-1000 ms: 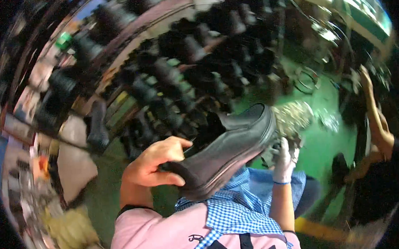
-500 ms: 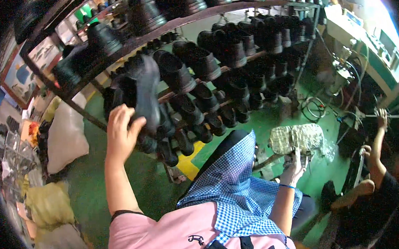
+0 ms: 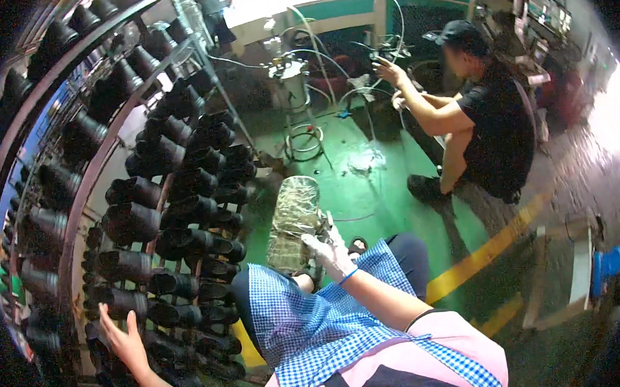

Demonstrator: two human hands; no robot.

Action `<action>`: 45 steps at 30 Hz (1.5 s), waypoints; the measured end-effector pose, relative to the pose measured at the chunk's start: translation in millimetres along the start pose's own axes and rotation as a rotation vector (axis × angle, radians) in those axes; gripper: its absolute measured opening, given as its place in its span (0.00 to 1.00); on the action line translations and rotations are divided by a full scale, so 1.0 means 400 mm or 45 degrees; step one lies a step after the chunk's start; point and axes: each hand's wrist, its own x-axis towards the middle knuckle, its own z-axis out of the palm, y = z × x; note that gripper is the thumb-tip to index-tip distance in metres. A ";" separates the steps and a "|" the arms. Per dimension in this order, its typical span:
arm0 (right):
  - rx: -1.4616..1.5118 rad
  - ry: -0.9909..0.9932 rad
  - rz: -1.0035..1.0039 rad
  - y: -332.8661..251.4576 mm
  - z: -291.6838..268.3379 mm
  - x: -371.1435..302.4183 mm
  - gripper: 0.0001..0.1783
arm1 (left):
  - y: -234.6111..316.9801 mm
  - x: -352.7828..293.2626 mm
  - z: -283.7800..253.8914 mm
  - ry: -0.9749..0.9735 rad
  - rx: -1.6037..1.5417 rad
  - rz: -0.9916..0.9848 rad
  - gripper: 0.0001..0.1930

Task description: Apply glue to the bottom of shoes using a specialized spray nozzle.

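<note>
Racks of black shoes and a metal tank show a workshop.

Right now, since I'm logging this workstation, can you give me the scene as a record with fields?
Left hand: open, fingers spread, beside black shoes
Right hand: white-gloved, at the plastic-wrapped block; grip unclear
Shoe storage: tiered rack, left side
Clothing: blue-checked apron, pink top
Other person: in black, low down, ahead right
Floor: green, yellow stripe

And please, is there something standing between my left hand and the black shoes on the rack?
Nothing visible: the open left hand is right by the black shoes on the rack. Whether it touches them, I cannot tell.
</note>
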 end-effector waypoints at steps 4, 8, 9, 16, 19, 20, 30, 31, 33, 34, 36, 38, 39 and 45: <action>-0.049 -0.105 0.067 -0.019 -0.018 -0.005 0.47 | 0.019 0.090 0.059 -0.319 0.391 -0.275 0.37; -0.091 -0.097 0.020 -0.023 -0.026 0.001 0.48 | 0.018 0.079 0.007 -0.276 -0.009 -0.309 0.32; -0.069 -0.108 0.049 -0.021 -0.026 0.004 0.48 | 0.023 0.061 -0.020 -0.303 -0.242 -0.367 0.31; -0.210 -0.098 -0.058 -0.009 -0.033 0.016 0.44 | 0.193 -0.153 -0.214 -0.285 -0.883 -0.245 0.36; 0.027 -0.087 -0.032 0.006 -0.031 0.017 0.44 | 0.335 -0.110 -0.189 -0.661 -0.832 0.340 0.32; 0.122 -0.109 0.001 0.012 -0.031 0.020 0.43 | 0.387 -0.084 -0.127 -0.759 -0.943 0.307 0.31; 0.273 -0.151 0.137 0.019 -0.029 0.031 0.39 | 0.678 0.003 0.370 -0.970 -0.785 1.153 0.12; 0.306 -0.161 0.124 0.017 -0.036 0.031 0.39 | 0.672 0.000 0.375 -0.957 -0.826 1.159 0.12; 0.181 -0.236 -0.024 0.021 -0.055 0.031 0.37 | 0.656 -0.004 0.372 -0.918 -0.755 1.230 0.12; 0.105 -0.237 -0.054 0.030 -0.062 0.034 0.34 | 0.649 -0.007 0.367 -0.948 -0.781 1.241 0.15; -0.157 -0.105 0.151 0.054 -0.075 0.042 0.30 | 0.646 -0.011 0.360 -0.991 -0.782 1.235 0.15; -0.274 -0.005 0.065 0.087 -0.082 0.044 0.24 | 0.655 -0.019 0.352 -1.041 -0.720 1.237 0.14; -0.245 -0.030 0.041 0.101 -0.086 0.044 0.24 | 0.662 -0.026 0.347 -1.050 -0.732 1.245 0.14; -1.063 -0.234 -0.316 0.095 -0.129 0.017 0.19 | 0.670 -0.061 0.289 -0.677 -0.590 1.234 0.24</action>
